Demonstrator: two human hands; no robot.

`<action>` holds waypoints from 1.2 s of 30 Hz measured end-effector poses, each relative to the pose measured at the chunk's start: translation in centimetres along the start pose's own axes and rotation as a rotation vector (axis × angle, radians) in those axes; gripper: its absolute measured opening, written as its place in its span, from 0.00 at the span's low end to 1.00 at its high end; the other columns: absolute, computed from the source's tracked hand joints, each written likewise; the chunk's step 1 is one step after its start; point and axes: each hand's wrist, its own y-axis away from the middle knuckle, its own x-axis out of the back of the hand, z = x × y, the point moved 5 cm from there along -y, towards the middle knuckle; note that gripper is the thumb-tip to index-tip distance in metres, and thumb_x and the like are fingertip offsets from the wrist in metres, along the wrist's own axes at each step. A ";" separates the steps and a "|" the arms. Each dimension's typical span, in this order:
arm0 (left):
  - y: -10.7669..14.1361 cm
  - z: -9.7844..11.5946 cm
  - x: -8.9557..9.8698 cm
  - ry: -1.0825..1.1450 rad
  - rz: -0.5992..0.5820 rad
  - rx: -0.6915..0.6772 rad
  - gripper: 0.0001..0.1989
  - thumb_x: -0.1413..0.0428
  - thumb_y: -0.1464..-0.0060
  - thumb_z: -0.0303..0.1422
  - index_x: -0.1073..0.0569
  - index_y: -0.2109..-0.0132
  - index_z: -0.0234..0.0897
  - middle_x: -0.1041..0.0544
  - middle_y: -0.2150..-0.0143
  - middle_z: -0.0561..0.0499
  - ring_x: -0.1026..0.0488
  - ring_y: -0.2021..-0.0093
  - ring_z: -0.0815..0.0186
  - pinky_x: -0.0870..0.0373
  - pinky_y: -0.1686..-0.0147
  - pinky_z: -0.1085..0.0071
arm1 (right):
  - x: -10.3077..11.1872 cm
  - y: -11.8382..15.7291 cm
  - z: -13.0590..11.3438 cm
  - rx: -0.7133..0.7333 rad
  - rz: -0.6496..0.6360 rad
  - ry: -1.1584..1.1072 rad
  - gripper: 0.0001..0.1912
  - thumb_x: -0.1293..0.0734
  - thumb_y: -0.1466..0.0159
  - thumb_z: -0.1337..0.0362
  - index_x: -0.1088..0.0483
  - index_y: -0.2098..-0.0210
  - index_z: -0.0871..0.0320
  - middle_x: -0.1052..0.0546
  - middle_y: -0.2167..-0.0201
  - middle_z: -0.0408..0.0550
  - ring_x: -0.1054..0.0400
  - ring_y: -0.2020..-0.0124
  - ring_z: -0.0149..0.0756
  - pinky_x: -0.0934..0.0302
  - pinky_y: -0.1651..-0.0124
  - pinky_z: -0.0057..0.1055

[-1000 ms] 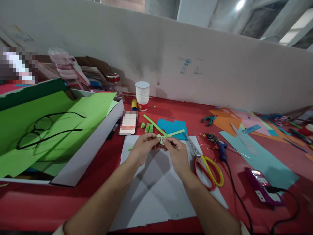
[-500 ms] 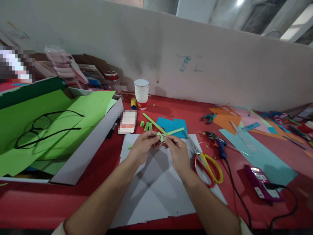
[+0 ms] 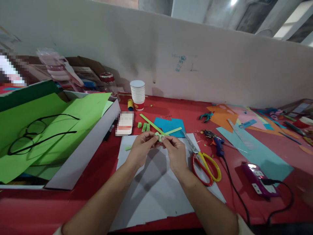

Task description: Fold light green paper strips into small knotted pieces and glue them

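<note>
Over the top of a white paper sheet (image 3: pixel 156 186), my left hand (image 3: pixel 142 147) and my right hand (image 3: pixel 174 150) meet. Between their fingertips they pinch a light green paper strip (image 3: pixel 159 137), folded where I hold it; parts of it are hidden by the fingers. Just beyond lie green paper strips (image 3: pixel 150 122), small folded green paper pieces (image 3: pixel 146 127) and a piece of blue paper (image 3: pixel 171 125). Scissors (image 3: pixel 205 166) with one red and one yellow handle rest right of my right hand.
At left stands a white box (image 3: pixel 85 153) of green paper with eyeglasses (image 3: pixel 34 132) on top. Stacked paper cups (image 3: pixel 138 94) stand at the back. A hot glue gun (image 3: pixel 219 146), pliers (image 3: pixel 206 117) and a purple device (image 3: pixel 259 181) with a cable lie at right.
The view has shifted slightly, so most things sit a little further left. Both hands keep their pinch on the green paper strip, with only slight finger movement.
</note>
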 end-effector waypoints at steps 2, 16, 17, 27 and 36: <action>0.0 0.0 -0.1 0.008 -0.006 -0.011 0.10 0.37 0.60 0.33 0.30 0.72 0.34 0.27 0.76 0.55 0.30 0.75 0.72 0.33 0.68 0.72 | 0.0 0.0 0.1 -0.007 0.010 -0.003 0.07 0.31 0.48 0.61 0.27 0.72 0.59 0.26 0.77 0.41 0.34 0.74 0.30 0.40 0.67 0.29; 0.0 -0.8 0.4 0.120 0.067 0.010 0.13 0.37 0.63 0.26 0.30 0.67 0.37 0.27 0.76 0.57 0.31 0.74 0.73 0.35 0.69 0.75 | 0.0 0.1 -0.3 -0.063 -0.017 -0.003 0.10 0.33 0.46 0.57 0.28 0.69 0.57 0.28 0.75 0.41 0.36 0.74 0.29 0.44 0.72 0.25; 0.1 -0.9 0.3 0.134 0.071 -0.007 0.13 0.37 0.63 0.26 0.30 0.66 0.37 0.27 0.76 0.57 0.30 0.74 0.73 0.35 0.68 0.76 | -0.2 0.3 -0.3 -0.068 -0.031 0.003 0.11 0.32 0.46 0.57 0.28 0.66 0.56 0.27 0.73 0.42 0.35 0.72 0.30 0.44 0.71 0.26; 0.2 -1.2 -0.2 0.239 0.026 0.073 0.08 0.38 0.60 0.25 0.28 0.68 0.34 0.24 0.73 0.53 0.26 0.70 0.70 0.30 0.64 0.73 | 0.0 -0.2 -0.6 -0.122 -0.066 -0.074 0.07 0.31 0.49 0.62 0.27 0.72 0.59 0.29 0.79 0.39 0.39 0.77 0.25 0.45 0.72 0.24; -0.1 -1.2 0.3 0.184 0.004 0.197 0.07 0.38 0.58 0.22 0.27 0.69 0.33 0.24 0.73 0.52 0.27 0.74 0.73 0.27 0.68 0.78 | 0.0 -0.4 -0.9 -0.211 -0.138 -0.050 0.07 0.29 0.53 0.63 0.28 0.76 0.60 0.29 0.83 0.39 0.40 0.80 0.24 0.46 0.73 0.25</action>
